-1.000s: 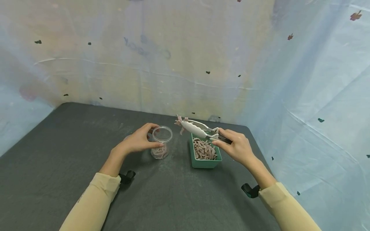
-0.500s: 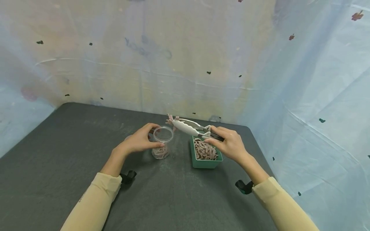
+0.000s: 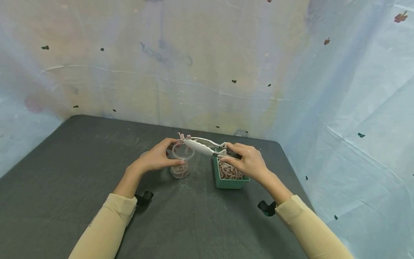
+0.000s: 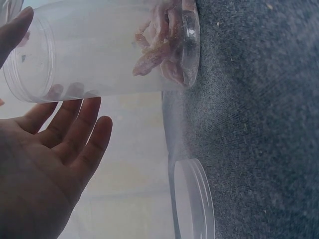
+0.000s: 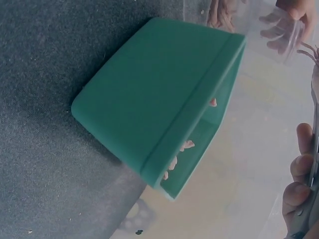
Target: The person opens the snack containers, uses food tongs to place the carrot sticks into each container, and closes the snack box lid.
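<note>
My left hand (image 3: 155, 158) holds a clear plastic jar (image 4: 94, 59) near its rim, thumb on one side and fingers on the other. The jar stands upright on the table, uncovered, with some pinkish-grey strips (image 4: 160, 42) at its bottom. In my right hand (image 3: 247, 160) is a pair of tongs (image 3: 201, 147) with white tips and dark handles. Its tips pinch a small bunch of similar strips (image 3: 182, 137) over the jar's mouth. Beneath the right hand, a green rectangular tub (image 3: 230, 184) contains many more strips (image 3: 229, 170).
A clear round lid (image 4: 195, 201) lies on the dark grey table (image 3: 194, 223) beside the jar, mostly behind my left hand in the head view. Plastic sheeting (image 3: 207, 64) hangs behind the table and along its right side.
My right hand has moved left with the tongs, carrying the strips from right of the jar to over its mouth. The left hand, jar and tub stay put.
</note>
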